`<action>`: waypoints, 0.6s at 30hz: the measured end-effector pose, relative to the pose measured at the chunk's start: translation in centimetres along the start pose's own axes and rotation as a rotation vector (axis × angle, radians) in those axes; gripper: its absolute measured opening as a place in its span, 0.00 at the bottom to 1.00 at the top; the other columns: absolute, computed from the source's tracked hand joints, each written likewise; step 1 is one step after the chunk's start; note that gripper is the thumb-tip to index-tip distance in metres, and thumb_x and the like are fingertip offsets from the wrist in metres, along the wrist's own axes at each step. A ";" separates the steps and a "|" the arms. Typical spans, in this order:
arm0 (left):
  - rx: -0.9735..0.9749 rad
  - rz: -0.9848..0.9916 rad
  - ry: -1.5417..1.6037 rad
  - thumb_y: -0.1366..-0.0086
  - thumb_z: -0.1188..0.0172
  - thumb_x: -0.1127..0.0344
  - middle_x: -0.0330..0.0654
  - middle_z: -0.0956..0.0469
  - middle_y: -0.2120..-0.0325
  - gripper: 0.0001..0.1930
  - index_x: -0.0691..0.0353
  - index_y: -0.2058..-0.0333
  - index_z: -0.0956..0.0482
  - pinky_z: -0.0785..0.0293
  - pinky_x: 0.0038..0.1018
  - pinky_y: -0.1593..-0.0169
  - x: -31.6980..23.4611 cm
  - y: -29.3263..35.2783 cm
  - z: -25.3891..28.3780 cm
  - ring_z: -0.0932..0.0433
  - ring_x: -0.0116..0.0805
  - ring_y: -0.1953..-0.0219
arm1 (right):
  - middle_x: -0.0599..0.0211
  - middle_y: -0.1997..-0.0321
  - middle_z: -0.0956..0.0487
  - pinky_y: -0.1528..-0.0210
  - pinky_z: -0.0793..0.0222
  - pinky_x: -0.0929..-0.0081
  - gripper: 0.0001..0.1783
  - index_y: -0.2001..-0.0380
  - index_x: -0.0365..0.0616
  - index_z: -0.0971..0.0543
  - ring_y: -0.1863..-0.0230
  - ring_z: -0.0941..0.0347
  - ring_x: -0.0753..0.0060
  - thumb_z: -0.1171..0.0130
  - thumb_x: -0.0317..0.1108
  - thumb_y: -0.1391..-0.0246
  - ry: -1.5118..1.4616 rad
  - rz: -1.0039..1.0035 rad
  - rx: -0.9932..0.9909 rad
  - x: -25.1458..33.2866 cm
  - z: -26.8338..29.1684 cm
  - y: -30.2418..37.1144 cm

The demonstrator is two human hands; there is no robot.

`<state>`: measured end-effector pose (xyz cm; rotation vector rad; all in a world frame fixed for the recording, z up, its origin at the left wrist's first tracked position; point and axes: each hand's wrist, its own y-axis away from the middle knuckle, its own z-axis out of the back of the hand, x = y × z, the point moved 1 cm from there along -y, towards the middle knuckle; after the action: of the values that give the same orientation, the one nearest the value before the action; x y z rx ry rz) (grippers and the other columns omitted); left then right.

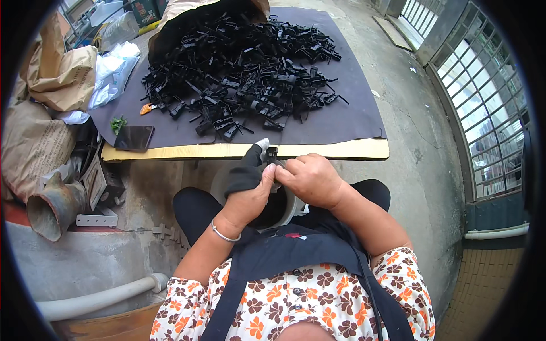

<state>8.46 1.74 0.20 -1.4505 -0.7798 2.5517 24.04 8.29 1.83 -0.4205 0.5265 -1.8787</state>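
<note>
A small black plastic part (272, 153) is pinched between my two hands, just off the table's near edge. My left hand (251, 176) wears a black covering with a white fingertip, and its fingers and thumb close on the part. Bare and curled, my right hand (311, 179) presses its thumb and forefinger against the near end of the same part. Beneath both hands stands a pale bucket (293, 206) between my knees; its inside is dark. Farther off, a large heap of similar black plastic parts (244, 85) spreads over the table, spilling from an open paper sack (170, 12).
The table (335, 125) has a dark cloth and a yellow front edge. On its left lie a phone (134, 138), a green sprig (118, 123) and an orange item (148, 108). Paper sacks (62, 79) crowd the left side; a barred gate (483, 108) stands right.
</note>
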 end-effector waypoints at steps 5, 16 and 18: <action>0.155 0.276 0.213 0.37 0.44 0.72 0.43 0.21 0.67 0.18 0.75 0.50 0.31 0.29 0.22 0.62 -0.1 0.8 0.8 0.27 0.23 0.69 | 0.69 0.82 0.31 0.78 0.33 0.69 0.06 0.74 0.46 0.26 0.80 0.29 0.65 0.39 0.30 0.58 -0.303 0.024 -0.006 0.2 1.4 -0.1; 0.308 0.277 0.479 0.36 0.46 0.69 0.44 0.23 0.60 0.18 0.71 0.49 0.31 0.29 0.23 0.53 -0.7 1.4 1.4 0.25 0.27 0.61 | 0.64 0.79 0.26 0.74 0.31 0.67 0.08 0.75 0.43 0.28 0.76 0.27 0.58 0.38 0.31 0.53 -0.643 -0.031 -0.019 0.9 0.6 -0.5; 0.245 0.208 0.442 0.36 0.46 0.70 0.45 0.22 0.61 0.15 0.69 0.52 0.29 0.29 0.24 0.55 -1.0 1.5 1.0 0.25 0.28 0.61 | 0.64 0.79 0.26 0.74 0.31 0.67 0.09 0.75 0.43 0.28 0.76 0.27 0.58 0.37 0.32 0.54 -0.636 -0.034 -0.026 1.1 0.5 -0.3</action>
<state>8.43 -0.28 0.62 -1.9831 -0.2548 2.2170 23.66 7.31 2.48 -1.0008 0.1128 -1.6484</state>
